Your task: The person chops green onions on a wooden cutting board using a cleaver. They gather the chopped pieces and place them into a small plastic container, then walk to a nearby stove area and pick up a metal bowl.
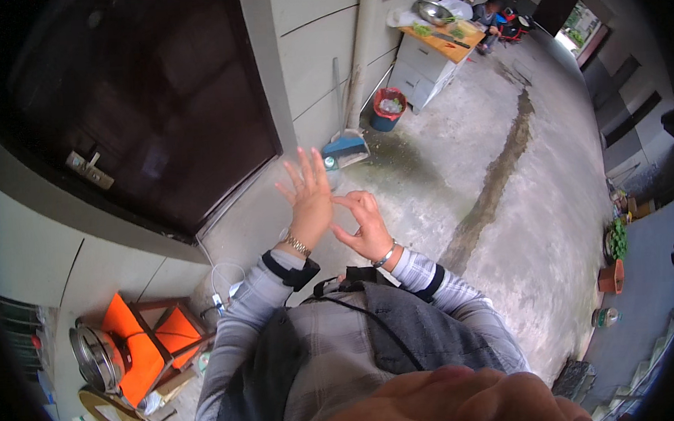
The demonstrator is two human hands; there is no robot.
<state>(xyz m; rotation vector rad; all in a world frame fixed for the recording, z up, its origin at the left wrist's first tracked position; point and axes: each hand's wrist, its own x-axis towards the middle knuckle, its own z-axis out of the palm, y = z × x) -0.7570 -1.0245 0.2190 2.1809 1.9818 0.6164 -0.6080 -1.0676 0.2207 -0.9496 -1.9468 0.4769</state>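
My left hand (pixel 312 197) is raised before my chest with its fingers spread and nothing in it. A metal-link watch (pixel 297 243) circles that wrist, and a black strap (pixel 286 273) wraps the plaid sleeve below. Beside it, my right hand (pixel 366 226) has its thumb and index finger apart, their tips at the edge of my left hand; whether they press on it I cannot tell. The other right fingers are curled. A silvery bracelet (pixel 385 255) sits on the right wrist. Beyond my left hand, a blue dustpan (pixel 345 147) rests on the concrete floor (pixel 428 205).
A dark door (pixel 154 105) stands at the left. An orange-covered stool (pixel 132 347) and a steel pot (pixel 96 357) are at lower left. Ahead are a lined bin (pixel 388 116) and a cabinet (pixel 418 77) bearing a knife (pixel 451 40) and greens. A person (pixel 487 22) sits low beyond.
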